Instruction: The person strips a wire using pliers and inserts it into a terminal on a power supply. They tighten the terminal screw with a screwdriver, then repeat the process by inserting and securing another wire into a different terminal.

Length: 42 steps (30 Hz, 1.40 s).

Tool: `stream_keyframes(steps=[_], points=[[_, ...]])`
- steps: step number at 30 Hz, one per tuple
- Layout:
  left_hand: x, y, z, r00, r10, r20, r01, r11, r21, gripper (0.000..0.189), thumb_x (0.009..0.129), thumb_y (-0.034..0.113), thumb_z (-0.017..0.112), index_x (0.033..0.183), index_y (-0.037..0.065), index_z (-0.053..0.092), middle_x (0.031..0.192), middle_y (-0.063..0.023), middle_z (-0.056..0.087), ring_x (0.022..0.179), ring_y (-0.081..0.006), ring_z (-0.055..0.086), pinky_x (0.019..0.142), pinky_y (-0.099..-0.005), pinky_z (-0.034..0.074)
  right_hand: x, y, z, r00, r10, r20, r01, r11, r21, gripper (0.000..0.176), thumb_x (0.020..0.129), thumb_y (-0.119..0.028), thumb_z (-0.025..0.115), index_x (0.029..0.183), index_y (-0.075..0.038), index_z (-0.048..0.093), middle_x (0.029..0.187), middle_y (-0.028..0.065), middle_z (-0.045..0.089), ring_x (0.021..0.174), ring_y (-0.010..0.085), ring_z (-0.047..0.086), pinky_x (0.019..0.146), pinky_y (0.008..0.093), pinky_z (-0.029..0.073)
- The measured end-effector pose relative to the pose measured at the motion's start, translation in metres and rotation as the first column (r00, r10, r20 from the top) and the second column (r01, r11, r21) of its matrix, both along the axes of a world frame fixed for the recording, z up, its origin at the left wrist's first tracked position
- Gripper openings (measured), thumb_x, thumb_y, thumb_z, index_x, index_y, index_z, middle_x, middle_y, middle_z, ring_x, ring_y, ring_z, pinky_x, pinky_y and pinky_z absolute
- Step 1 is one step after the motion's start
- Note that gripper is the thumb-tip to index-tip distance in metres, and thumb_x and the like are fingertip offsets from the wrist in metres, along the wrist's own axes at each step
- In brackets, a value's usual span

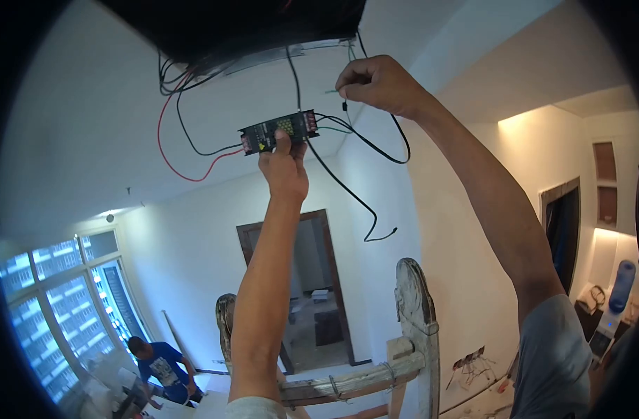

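My left hand [284, 167] grips a black power supply [277, 133] from below, its thumb on the front face. Red and black wires [167, 143] run from its left end up to the dark ceiling opening [243, 28]. Black and green leads leave its right end. At the upper right, my right hand [379, 84] pinches a thin green wire [331, 91] between thumb and fingertips. A small black connector [344, 107] hangs just under those fingertips. One loose black cable [347, 192] drops past the power supply, its end dangling free.
A worn wooden ladder [361, 380] stands directly below my arms. Another person [164, 370] in a blue shirt bends down at the lower left, near tall windows [71, 279]. Beyond the ladder is a doorway [326, 279]. Loose wires [471, 363] stick out of the right wall.
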<state>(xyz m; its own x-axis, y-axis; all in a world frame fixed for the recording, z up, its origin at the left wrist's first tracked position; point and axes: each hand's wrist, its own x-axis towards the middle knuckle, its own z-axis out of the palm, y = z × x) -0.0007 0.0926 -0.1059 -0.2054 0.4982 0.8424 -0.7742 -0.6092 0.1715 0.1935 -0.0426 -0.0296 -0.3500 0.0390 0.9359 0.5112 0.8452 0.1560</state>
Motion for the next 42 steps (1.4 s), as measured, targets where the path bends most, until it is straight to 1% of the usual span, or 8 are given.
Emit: stream_keyframes(steps=[2,5,8,9,16,24,28,42], points=[[0.004,0.000,0.000,0.998,0.007,0.061,-0.007,1.000,-0.003,0.023,0.100,0.020,0.060,0.115,0.003,0.055,0.105,-0.0094,0.067,0.087,-0.0212,0.068,0.076,-0.0360,0.056,-0.012,-0.005,0.003,0.970,-0.238,0.056,0.235,0.971,0.054,0.020,0.076,-0.018,0.068,0.087,-0.003,0.073,0.077,0.0086,0.070,0.073,0.0182,0.064,0.069,0.0323,0.051],[0.010,-0.005,0.001,0.998,0.007,0.066,-0.006,1.000,-0.029,0.022,0.099,0.019,0.062,0.111,0.002,0.056,0.100,-0.0087,0.067,0.082,-0.0189,0.067,0.073,-0.0345,0.055,-0.029,-0.010,0.007,0.881,-0.460,0.110,0.446,0.885,0.134,0.019,0.072,-0.016,0.063,0.082,-0.002,0.072,0.073,0.0126,0.069,0.071,0.0250,0.065,0.069,0.0360,0.052],[0.013,-0.010,-0.002,0.996,-0.033,0.082,0.035,0.999,-0.027,0.020,0.099,0.018,0.062,0.108,0.002,0.056,0.098,-0.0081,0.067,0.080,-0.0185,0.066,0.071,-0.0343,0.054,-0.037,-0.009,0.008,0.809,-0.570,0.141,0.536,0.815,0.221,0.018,0.072,-0.014,0.061,0.079,-0.002,0.072,0.071,0.0141,0.068,0.070,0.0294,0.065,0.069,0.0397,0.052],[0.009,-0.009,-0.002,0.997,-0.067,0.025,0.067,0.998,-0.002,0.025,0.096,0.014,0.067,0.113,0.004,0.051,0.103,-0.0063,0.064,0.084,-0.0170,0.062,0.075,-0.0350,0.053,-0.038,-0.009,0.008,0.808,-0.570,0.148,0.534,0.815,0.226,0.018,0.072,-0.014,0.061,0.079,-0.002,0.072,0.071,0.0141,0.068,0.070,0.0294,0.065,0.069,0.0397,0.052],[0.011,-0.020,-0.003,0.995,-0.082,0.059,0.083,0.996,-0.025,0.023,0.096,0.014,0.067,0.111,0.004,0.053,0.102,-0.0058,0.063,0.081,-0.0155,0.060,0.073,-0.0332,0.051,-0.039,-0.009,0.003,0.841,-0.516,0.163,0.508,0.857,0.092,0.019,0.072,-0.013,0.060,0.081,-0.002,0.072,0.070,0.0157,0.068,0.068,0.0296,0.065,0.069,0.0407,0.052],[0.014,-0.018,-0.003,0.994,-0.047,0.096,0.052,0.997,-0.051,0.020,0.098,0.017,0.064,0.105,0.002,0.055,0.093,-0.0076,0.066,0.075,-0.0187,0.064,0.067,-0.0329,0.053,-0.030,-0.008,0.008,0.840,-0.514,0.174,0.472,0.850,0.236,0.018,0.073,-0.013,0.061,0.079,-0.001,0.072,0.069,0.0158,0.068,0.068,0.0305,0.065,0.070,0.0408,0.052],[0.011,-0.016,-0.004,0.995,-0.055,0.085,0.055,0.998,0.003,0.020,0.098,0.017,0.064,0.105,0.002,0.055,0.093,-0.0075,0.066,0.076,-0.0186,0.065,0.068,-0.0332,0.054,-0.034,-0.005,0.006,0.824,-0.524,0.216,0.504,0.851,0.145,0.017,0.074,-0.012,0.061,0.080,-0.001,0.072,0.070,0.0157,0.068,0.069,0.0309,0.066,0.070,0.0414,0.052],[0.005,-0.013,-0.005,0.998,-0.061,-0.001,0.061,0.998,0.012,0.024,0.101,0.021,0.060,0.114,0.001,0.057,0.108,-0.0100,0.065,0.093,-0.0209,0.064,0.080,-0.0353,0.054,-0.032,-0.006,0.003,0.824,-0.526,0.212,0.485,0.847,0.219,0.016,0.073,-0.012,0.061,0.079,-0.004,0.073,0.076,0.0162,0.070,0.078,0.0345,0.067,0.074,0.0442,0.052]])
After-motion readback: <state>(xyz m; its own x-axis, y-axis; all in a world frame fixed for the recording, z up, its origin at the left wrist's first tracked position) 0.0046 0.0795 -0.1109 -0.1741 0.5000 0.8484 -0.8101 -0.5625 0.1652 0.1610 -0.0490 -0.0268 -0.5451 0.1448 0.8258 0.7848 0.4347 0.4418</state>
